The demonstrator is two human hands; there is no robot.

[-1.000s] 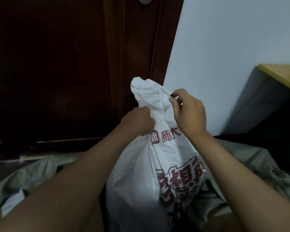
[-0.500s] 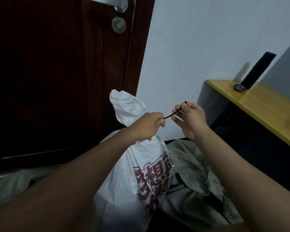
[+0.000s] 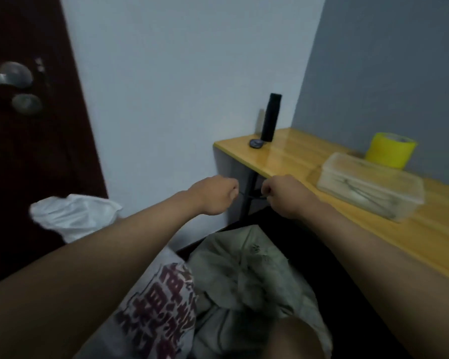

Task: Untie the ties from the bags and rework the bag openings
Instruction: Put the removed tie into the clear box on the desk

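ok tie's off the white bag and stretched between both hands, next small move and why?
Probably set the tie down on the wooden shelf. Left hand and right hand both pinch it, clear of the white bag, whose neck stands loose and unheld. Freeing a hand lets the opening be reworked.

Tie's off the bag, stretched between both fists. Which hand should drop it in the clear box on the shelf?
Right, probably. The right hand pinches one end of the tie and sits beside the clear box on the wooden shelf. The left hand is nearer the white bag.
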